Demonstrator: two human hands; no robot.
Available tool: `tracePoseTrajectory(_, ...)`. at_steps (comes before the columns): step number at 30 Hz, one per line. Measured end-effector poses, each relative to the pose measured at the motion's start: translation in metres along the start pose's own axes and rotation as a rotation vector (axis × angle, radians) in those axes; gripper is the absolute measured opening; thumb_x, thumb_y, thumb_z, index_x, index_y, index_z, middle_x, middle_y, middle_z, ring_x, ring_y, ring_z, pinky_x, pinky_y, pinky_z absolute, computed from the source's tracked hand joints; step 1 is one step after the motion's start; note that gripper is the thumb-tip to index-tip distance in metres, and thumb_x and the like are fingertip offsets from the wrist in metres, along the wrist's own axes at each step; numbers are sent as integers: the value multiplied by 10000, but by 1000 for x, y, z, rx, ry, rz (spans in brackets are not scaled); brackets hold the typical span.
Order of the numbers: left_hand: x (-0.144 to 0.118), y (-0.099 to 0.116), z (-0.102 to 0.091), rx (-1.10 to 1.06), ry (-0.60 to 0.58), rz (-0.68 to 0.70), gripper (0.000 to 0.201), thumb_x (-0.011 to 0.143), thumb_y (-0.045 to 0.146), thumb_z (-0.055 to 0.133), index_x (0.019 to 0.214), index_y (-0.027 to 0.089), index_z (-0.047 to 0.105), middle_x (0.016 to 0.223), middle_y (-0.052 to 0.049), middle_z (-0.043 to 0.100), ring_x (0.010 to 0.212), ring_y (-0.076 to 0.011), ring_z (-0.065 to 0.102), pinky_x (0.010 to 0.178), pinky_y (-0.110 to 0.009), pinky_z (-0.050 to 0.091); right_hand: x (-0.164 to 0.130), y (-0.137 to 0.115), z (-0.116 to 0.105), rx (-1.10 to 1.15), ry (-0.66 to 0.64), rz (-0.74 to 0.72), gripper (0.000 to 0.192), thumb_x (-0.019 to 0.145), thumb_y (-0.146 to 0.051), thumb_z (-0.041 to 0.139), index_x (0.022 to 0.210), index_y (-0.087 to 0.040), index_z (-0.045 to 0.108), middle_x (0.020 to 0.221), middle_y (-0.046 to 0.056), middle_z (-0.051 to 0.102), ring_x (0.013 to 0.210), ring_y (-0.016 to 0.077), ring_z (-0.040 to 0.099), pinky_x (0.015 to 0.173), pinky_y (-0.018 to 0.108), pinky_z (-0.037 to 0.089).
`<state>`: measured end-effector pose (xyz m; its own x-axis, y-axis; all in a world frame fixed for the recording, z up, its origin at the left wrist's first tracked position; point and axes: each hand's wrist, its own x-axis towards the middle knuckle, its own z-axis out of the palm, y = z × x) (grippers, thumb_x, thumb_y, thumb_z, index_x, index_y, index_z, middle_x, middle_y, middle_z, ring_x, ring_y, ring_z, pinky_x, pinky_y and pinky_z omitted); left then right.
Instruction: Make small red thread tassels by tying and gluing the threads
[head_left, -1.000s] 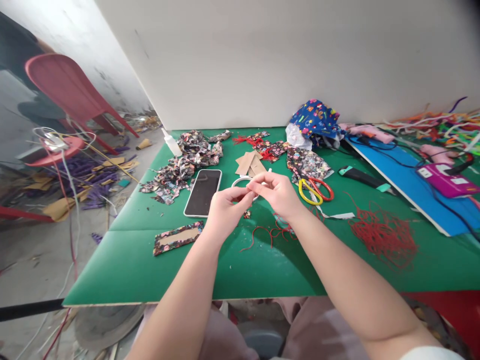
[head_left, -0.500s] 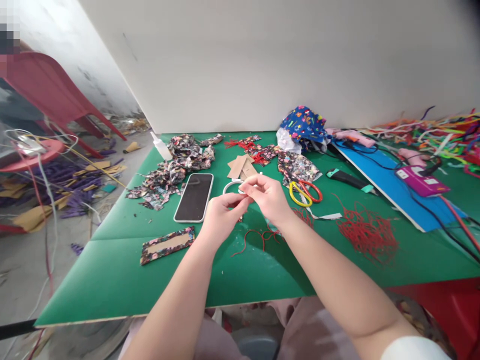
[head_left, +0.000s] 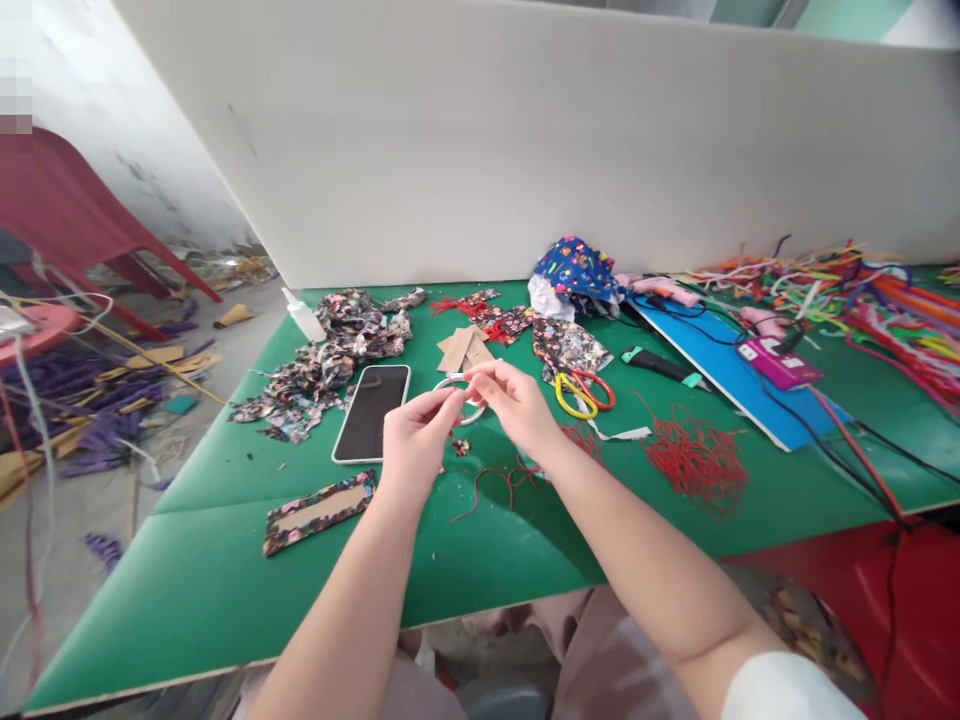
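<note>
Centrally in the frame, the left hand [head_left: 411, 447] and right hand [head_left: 512, 400] meet above the green surface [head_left: 225, 560], fingertips pinched together on a white ring [head_left: 455, 383] with red cord [head_left: 499, 480] trailing below; a phone [head_left: 372, 411] lies just left

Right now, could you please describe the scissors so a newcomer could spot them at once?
On the green table, look just right of the right hand. The scissors lie flat beside floral fabric scraps. Their one yellow and one red handle loop set them apart.
</note>
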<state>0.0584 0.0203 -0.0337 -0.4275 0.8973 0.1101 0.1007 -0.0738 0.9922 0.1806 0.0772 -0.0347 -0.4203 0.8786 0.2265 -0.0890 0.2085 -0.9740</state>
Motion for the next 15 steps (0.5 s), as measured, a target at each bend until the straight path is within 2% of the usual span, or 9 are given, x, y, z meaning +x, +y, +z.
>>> tracePoseTrajectory(4,-2,4,0,-36,9,10,187,674,319,681,762,165,738,528,10,610,498,-91,507,505,-199,399,-17,1,1,51,5,38,313,785,-477,562,897,-189,617,743,-3,619,715,103,586,674,224,454)
tracePoseTrajectory(11,-12,5,9,-34,-117,33,250,666,377,685,784,163,737,624,-20,659,525,-103,511,492,-205,386,-43,-6,-2,42,50,87,301,742,-429,625,916,-184,645,805,7,656,705,107,568,666,228,440)
tracePoseTrajectory(15,-19,7,15,-44,-145,15,291,667,400,680,806,151,733,614,-22,653,520,-98,494,475,-203,377,-48,-12,-3,71,98,122,267,700,-400,669,823,-163,661,681,-15,618,610,86,508,618,225,413)
